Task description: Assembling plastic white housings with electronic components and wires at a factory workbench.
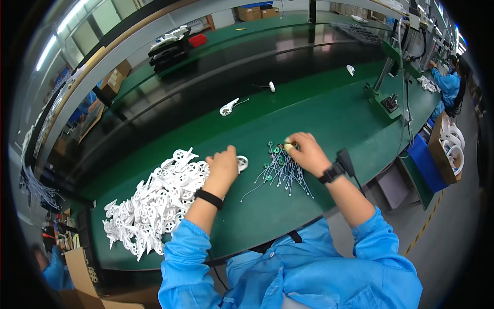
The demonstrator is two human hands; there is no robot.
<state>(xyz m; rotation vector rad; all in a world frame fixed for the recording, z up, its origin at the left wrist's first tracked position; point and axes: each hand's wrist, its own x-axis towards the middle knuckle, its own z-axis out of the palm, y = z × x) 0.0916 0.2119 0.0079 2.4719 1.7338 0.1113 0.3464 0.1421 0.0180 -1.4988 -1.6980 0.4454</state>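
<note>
My left hand (222, 169) is closed round a white plastic housing (242, 164), whose round spoked end sticks out beyond the fingers. To its left lies a big heap of similar white housings (159, 198). Over a loose bundle of thin white wires with small green round parts (280, 164), my right hand (307, 152) has thumb and fingers pinched together. Pale yellow covers sit on those fingertips. Whatever is between them is too small to make out. A dark band circles the left wrist and a black watch the right one.
Farther back on the green bench (309, 110) lie a white housing with a wire (229, 107), a small round white piece (271, 87) and another white part (350, 70). A green press stand (386, 103) is at right. Beyond it sits a person in blue (446, 82).
</note>
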